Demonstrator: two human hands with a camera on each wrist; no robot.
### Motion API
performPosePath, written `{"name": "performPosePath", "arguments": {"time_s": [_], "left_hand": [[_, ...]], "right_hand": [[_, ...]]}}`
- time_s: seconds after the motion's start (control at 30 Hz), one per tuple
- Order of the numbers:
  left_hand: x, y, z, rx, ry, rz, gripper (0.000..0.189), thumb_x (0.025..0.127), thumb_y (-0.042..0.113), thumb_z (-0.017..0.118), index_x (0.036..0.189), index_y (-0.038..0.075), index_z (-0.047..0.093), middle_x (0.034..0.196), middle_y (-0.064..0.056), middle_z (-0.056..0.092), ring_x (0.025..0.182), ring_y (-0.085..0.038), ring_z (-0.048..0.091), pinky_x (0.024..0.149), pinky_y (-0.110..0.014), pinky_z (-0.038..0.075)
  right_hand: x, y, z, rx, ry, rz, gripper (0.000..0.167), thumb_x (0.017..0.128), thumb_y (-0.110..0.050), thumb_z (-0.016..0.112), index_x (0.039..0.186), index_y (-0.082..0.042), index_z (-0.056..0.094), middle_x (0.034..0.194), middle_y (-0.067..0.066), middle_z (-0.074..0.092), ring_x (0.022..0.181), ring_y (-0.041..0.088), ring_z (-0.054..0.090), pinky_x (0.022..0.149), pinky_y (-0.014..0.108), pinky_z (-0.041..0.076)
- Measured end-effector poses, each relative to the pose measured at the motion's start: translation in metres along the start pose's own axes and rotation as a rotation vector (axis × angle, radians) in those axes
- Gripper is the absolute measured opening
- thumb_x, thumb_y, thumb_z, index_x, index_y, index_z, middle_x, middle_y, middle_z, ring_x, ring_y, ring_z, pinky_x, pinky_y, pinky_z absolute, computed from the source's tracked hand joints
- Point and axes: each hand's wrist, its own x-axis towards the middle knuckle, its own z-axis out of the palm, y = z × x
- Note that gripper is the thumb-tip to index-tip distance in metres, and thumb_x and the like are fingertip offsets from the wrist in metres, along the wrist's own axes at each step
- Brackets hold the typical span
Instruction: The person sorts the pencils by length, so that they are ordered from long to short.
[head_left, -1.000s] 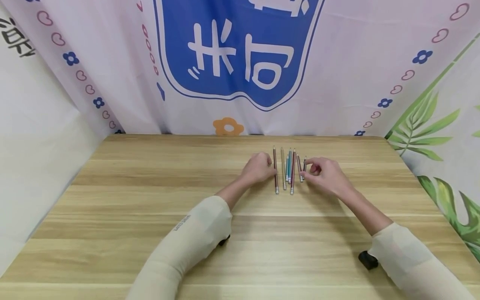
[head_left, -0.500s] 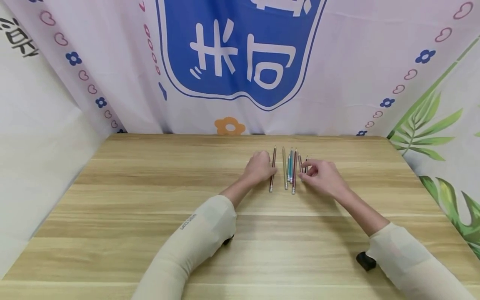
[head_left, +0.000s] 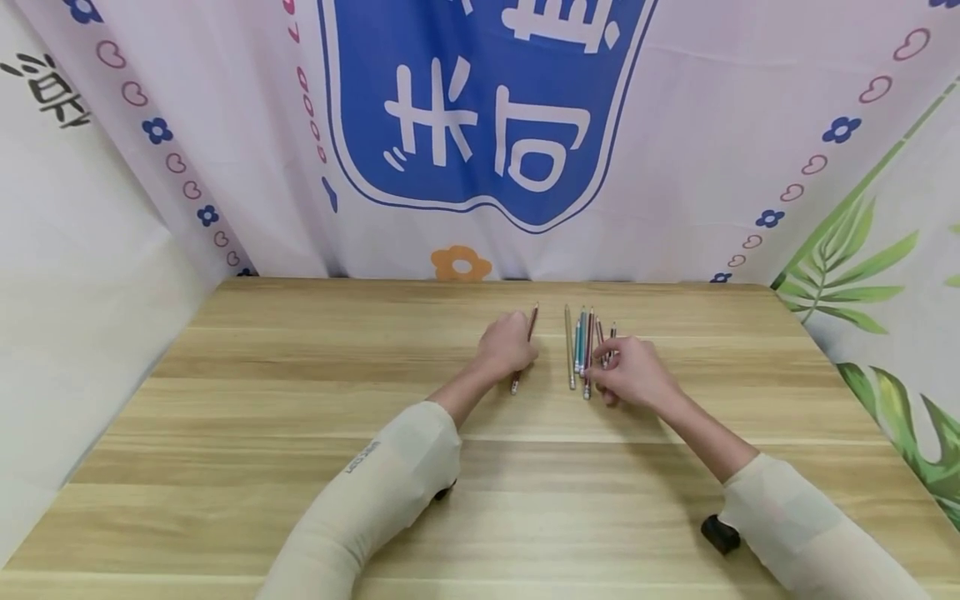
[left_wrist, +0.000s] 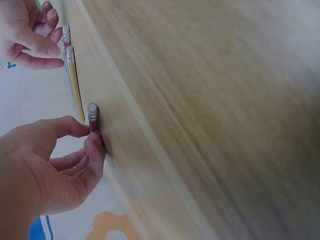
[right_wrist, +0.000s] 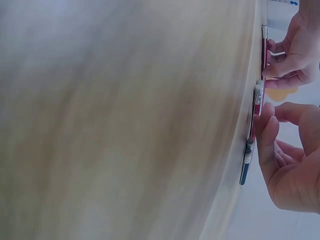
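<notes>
In the head view my left hand point(head_left: 507, 344) pinches a dark red pencil point(head_left: 533, 318), its eraser end slanting toward me. The left wrist view has thumb and finger on the pencil's sides below its eraser point(left_wrist: 92, 109). My right hand point(head_left: 632, 371) hovers over the right side of a row of pencils, fingers loosely bent. Its fingertips are right at a red pencil point(head_left: 587, 388), also red beside the fingertips point(right_wrist: 257, 121) in the right wrist view. In the row lie a yellow pencil point(head_left: 570, 350), teal pencils point(head_left: 579, 342) and a short dark pencil point(head_left: 613, 330).
The pencils lie toward the far side of a wood-grain table point(head_left: 480, 517). A printed curtain point(head_left: 675, 150) hangs behind its back edge. Black wrist devices point(head_left: 721, 533) sit under both sleeves.
My left hand has drawn the dark red pencil leftward, away from the row, and tilted it. My right hand has shifted left and toward me, from the short dark pencil to the red one.
</notes>
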Motion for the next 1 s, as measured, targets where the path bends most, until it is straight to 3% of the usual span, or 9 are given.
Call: {"name": "performPosePath", "arguments": {"time_s": [0.17, 0.4, 0.53, 0.67, 0.87, 1.0], "left_hand": [[-0.001, -0.006, -0.005, -0.031, -0.028, -0.032, 0.018, 0.088, -0.002, 0.072, 0.082, 0.004, 0.057, 0.073, -0.008, 0.059, 0.054, -0.017, 0.058, 0.043, -0.022, 0.054], [-0.003, -0.017, -0.016, -0.12, -0.03, -0.072, 0.019, 0.089, 0.0, 0.072, 0.075, 0.003, 0.06, 0.068, -0.007, 0.062, 0.047, -0.014, 0.054, 0.04, -0.019, 0.051], [-0.007, -0.025, -0.023, -0.199, -0.033, -0.079, 0.006, 0.091, 0.001, 0.071, 0.089, -0.002, 0.066, 0.077, -0.01, 0.065, 0.051, -0.013, 0.057, 0.042, -0.017, 0.052], [-0.013, -0.032, -0.032, -0.266, -0.03, -0.079, 0.014, 0.091, 0.001, 0.071, 0.103, -0.005, 0.067, 0.08, -0.012, 0.065, 0.052, -0.013, 0.059, 0.043, -0.019, 0.055], [-0.02, -0.04, -0.046, -0.345, -0.034, -0.086, 0.018, 0.091, 0.001, 0.073, 0.106, -0.006, 0.066, 0.075, -0.01, 0.063, 0.051, -0.012, 0.06, 0.048, -0.026, 0.061], [-0.024, -0.047, -0.056, -0.351, -0.029, -0.068, 0.02, 0.091, 0.001, 0.073, 0.108, -0.006, 0.066, 0.074, -0.01, 0.064, 0.051, -0.013, 0.06, 0.053, -0.031, 0.064]], "right_hand": [[0.001, -0.003, 0.004, 0.016, -0.011, 0.017, 0.04, 0.095, -0.008, 0.073, 0.126, 0.013, 0.06, 0.069, 0.008, 0.071, 0.05, 0.016, 0.065, 0.045, 0.032, 0.061], [0.002, -0.005, 0.005, 0.035, -0.009, 0.035, 0.043, 0.095, -0.007, 0.073, 0.129, 0.014, 0.058, 0.07, 0.01, 0.071, 0.05, 0.017, 0.065, 0.046, 0.034, 0.062], [0.002, -0.004, 0.006, 0.014, 0.008, 0.039, 0.038, 0.094, -0.008, 0.074, 0.123, 0.012, 0.061, 0.067, 0.009, 0.07, 0.048, 0.017, 0.065, 0.045, 0.034, 0.061], [0.003, -0.006, 0.006, -0.013, 0.015, 0.039, 0.033, 0.094, -0.008, 0.074, 0.12, 0.011, 0.063, 0.065, 0.008, 0.069, 0.047, 0.017, 0.065, 0.044, 0.033, 0.061], [0.003, -0.008, 0.007, -0.017, 0.011, 0.041, 0.038, 0.093, -0.006, 0.074, 0.124, 0.013, 0.061, 0.065, 0.009, 0.069, 0.047, 0.017, 0.064, 0.043, 0.033, 0.06], [0.003, -0.008, 0.008, -0.021, 0.006, 0.056, 0.041, 0.093, -0.005, 0.074, 0.126, 0.014, 0.059, 0.067, 0.009, 0.069, 0.048, 0.017, 0.064, 0.044, 0.033, 0.061]]}}
